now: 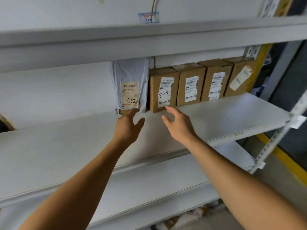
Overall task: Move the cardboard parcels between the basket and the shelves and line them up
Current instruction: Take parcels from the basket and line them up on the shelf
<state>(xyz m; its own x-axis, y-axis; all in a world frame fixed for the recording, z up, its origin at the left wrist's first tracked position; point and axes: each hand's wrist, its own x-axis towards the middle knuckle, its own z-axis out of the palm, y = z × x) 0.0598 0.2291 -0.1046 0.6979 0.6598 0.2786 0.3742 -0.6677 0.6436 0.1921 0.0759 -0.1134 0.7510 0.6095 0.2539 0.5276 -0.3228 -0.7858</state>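
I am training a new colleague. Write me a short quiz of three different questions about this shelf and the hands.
1. True or false: the grey plastic parcel stands at the left end of the row on the shelf.
2. How many brown cardboard boxes stand in that row?
3. Which box is nearest the right hand? A) the box with the upside-down A-2 label B) the box at the right end

Key: 1 true. 2 four. 3 A. The left hand reaches toward the grey parcel; neither hand holds anything.
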